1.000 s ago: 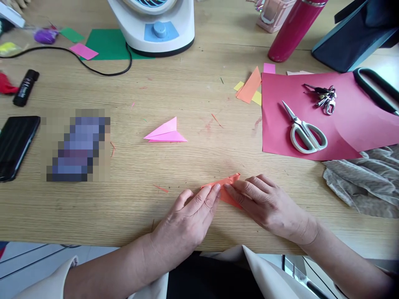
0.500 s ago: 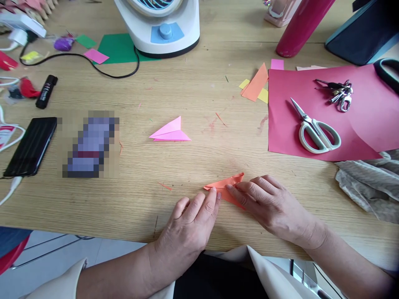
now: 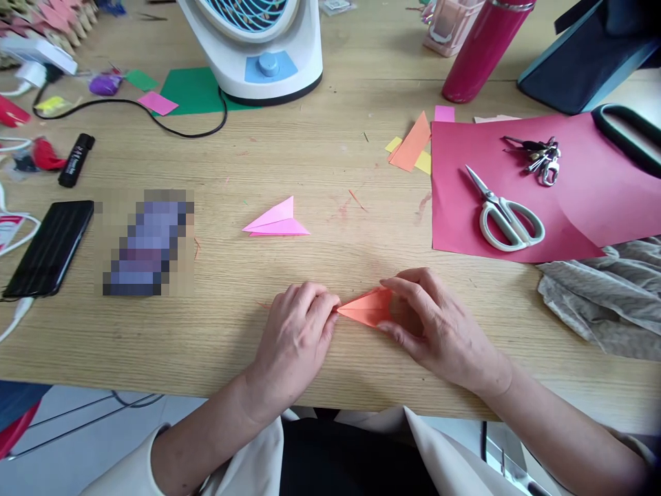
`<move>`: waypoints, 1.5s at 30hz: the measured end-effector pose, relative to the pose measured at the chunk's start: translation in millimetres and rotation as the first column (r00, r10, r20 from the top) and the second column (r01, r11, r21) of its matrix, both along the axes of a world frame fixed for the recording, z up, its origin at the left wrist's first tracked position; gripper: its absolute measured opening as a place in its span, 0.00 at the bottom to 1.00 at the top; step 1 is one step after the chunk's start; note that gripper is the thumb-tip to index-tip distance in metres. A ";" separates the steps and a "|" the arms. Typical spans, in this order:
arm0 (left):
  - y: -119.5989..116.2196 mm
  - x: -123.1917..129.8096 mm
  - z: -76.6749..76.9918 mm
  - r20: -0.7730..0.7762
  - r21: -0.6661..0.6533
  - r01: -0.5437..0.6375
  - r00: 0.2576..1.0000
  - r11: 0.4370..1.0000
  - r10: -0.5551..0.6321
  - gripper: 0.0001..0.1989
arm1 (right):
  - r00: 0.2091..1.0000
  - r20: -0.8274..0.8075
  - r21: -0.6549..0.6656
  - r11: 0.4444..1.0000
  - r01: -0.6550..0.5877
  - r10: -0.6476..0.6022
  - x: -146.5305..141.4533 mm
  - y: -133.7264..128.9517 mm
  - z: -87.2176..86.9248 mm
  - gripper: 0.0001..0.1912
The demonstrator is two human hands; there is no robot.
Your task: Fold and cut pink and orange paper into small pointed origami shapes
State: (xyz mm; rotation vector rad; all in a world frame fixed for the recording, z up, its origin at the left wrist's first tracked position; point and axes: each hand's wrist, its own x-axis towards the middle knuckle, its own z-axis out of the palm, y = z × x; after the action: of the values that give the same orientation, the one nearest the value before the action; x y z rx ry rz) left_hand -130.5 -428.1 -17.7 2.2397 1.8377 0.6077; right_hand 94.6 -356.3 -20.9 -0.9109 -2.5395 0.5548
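Note:
An orange folded paper plane (image 3: 366,308) lies between my two hands near the table's front edge, its narrow tip toward the left. My left hand (image 3: 299,337) pinches that tip between thumb and fingers. At the wider right end, my right hand (image 3: 438,324) curves its thumb and index finger around the paper's two edges, gripping it. Farther back and to the left rests a pink folded paper plane (image 3: 279,219), touched by neither hand.
Scissors (image 3: 509,217) and keys (image 3: 542,157) lie on red paper (image 3: 459,145) at right, beside a grey cloth (image 3: 604,296). A white fan (image 3: 304,62) and a red bottle (image 3: 472,58) stand behind. Left are a black phone (image 3: 49,248) and a glue stick (image 3: 76,160).
My left hand has moved from pressing the orange paper's fold to pinching its tip. My right hand has spread around the wide end. The paper now shows a more even, narrow triangle.

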 end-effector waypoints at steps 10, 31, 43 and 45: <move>8.5 2.4 14.8 0.187 -0.162 0.073 0.981 0.984 -0.041 0.04 | 0.996 -0.056 -0.196 0.979 0.062 -0.074 -8.1 -1.5 1.7 0.22; 88.4 -29.4 10.8 0.603 0.110 0.109 0.783 0.988 -0.154 0.05 | 0.598 -0.596 -0.702 0.709 -0.066 -0.535 -66.4 61.3 7.3 0.13; 88.1 -35.6 4.8 0.620 0.027 0.067 0.782 0.997 -0.069 0.08 | 0.645 -0.563 -0.697 0.716 -0.035 -0.516 -63.1 52.9 -5.2 0.08; 87.7 -36.2 3.9 0.586 0.049 0.081 0.805 0.995 -0.095 0.08 | 0.658 -0.553 -0.694 0.719 -0.025 -0.511 -61.9 51.7 -4.4 0.09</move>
State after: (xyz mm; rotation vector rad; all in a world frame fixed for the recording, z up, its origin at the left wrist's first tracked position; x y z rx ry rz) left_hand -166.7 -340.4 -13.8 1.8308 1.4013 1.1525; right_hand 32.7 -304.6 -25.4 -0.9836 -1.4289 1.4412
